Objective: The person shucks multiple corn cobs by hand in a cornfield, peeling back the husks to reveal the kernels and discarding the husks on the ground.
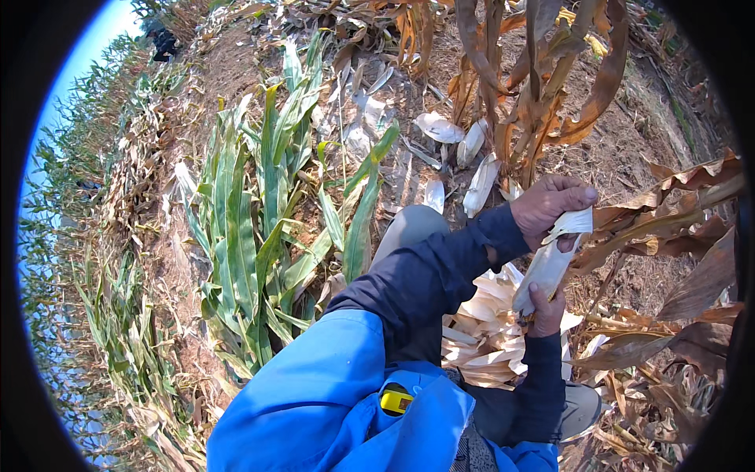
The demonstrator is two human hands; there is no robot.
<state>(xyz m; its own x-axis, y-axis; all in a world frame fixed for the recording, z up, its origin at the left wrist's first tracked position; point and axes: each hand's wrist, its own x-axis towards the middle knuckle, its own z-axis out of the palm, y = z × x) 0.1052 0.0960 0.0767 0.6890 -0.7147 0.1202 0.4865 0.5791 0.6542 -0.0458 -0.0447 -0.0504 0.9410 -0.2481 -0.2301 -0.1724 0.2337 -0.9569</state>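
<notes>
Between my hands is an ear of corn (541, 274) in pale, dry husk, with a little yellow showing near its lower end. My left hand (545, 206) pinches a folded strip of husk (575, 222) at the upper end, thumb pointing right. Lower down, my right hand (547, 312) grips the ear's other end, its thumb lying along the husk. Below and left of the ear, loose pale husks (481, 324) lie heaped between my legs. Some of the ear is hidden behind my fingers.
Several husk-covered ears (481, 184) lie on the soil beyond my knee (416, 224). Dry brown corn stalks (519, 88) stand close by, and withered leaves (666, 206) reach near my hands. Cut green stalks (236, 224) lie left. A yellow object (395, 401) sits in my jacket pocket.
</notes>
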